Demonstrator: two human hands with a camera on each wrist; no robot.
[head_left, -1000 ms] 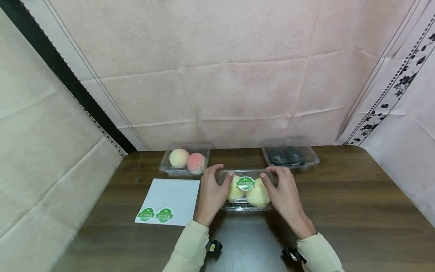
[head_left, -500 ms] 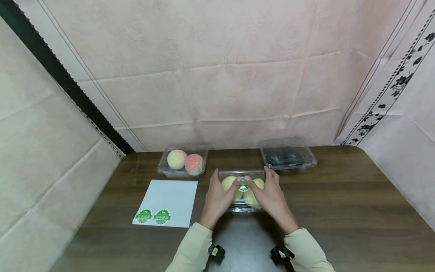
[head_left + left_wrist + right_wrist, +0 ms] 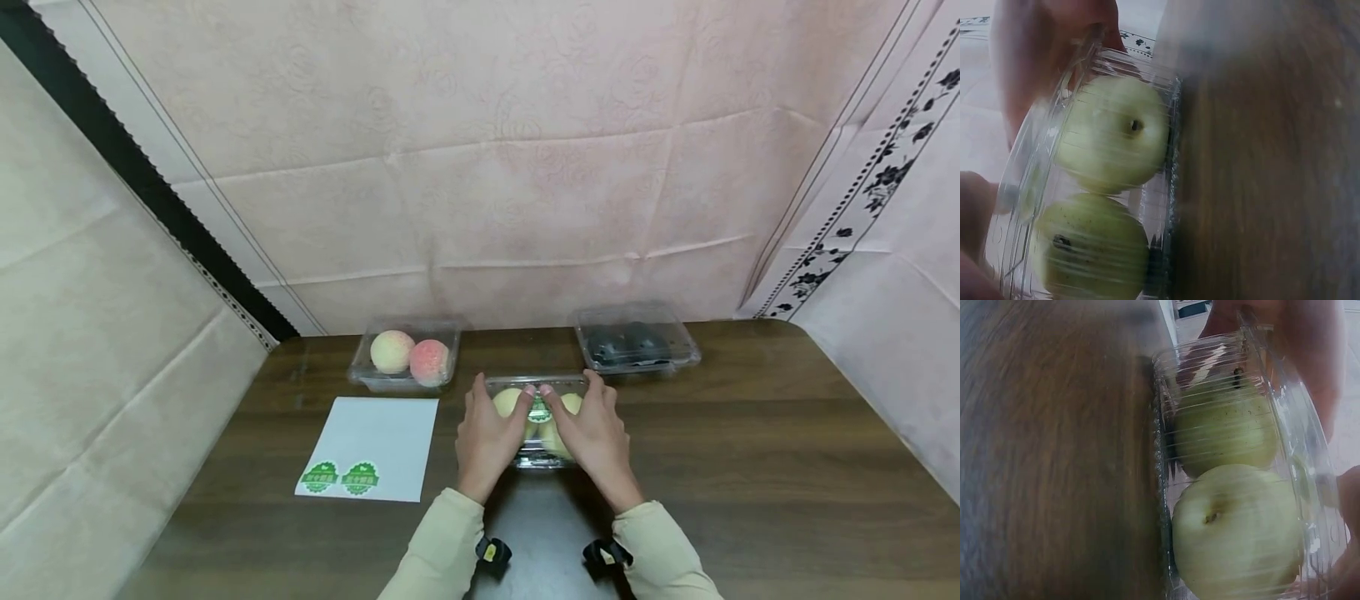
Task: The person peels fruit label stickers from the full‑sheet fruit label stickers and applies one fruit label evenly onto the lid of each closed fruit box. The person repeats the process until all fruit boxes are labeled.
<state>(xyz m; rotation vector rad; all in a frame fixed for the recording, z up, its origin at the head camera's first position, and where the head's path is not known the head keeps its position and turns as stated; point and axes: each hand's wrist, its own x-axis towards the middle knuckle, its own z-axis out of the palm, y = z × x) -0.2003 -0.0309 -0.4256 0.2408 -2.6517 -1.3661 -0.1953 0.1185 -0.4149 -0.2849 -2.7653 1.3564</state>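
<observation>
A clear plastic fruit box [image 3: 542,460] with two pale yellow-green pears [image 3: 1116,134] stands lidded on the table. My left hand [image 3: 489,435] holds its left side and my right hand [image 3: 598,435] its right side. Both thumbs lie on the lid with their tips close together, over a round green sticker [image 3: 538,412] that they partly cover. The other fingers reach along the sides toward the far corners. In the right wrist view the pears [image 3: 1235,531] show through the ribbed wall, which rests on the wood.
A white sheet [image 3: 375,437] with two green stickers [image 3: 360,478] lies left. Behind it stands a clear box [image 3: 390,383] of two peaches [image 3: 429,362]. Another clear box [image 3: 678,358] with dark contents is back right. A cloth backdrop [image 3: 480,208] rises behind the table.
Both hands have moved inward, the right one more. The thumbs have gone from the sticker's sides to nearly meeting on it. The box looks unmoved on the table.
</observation>
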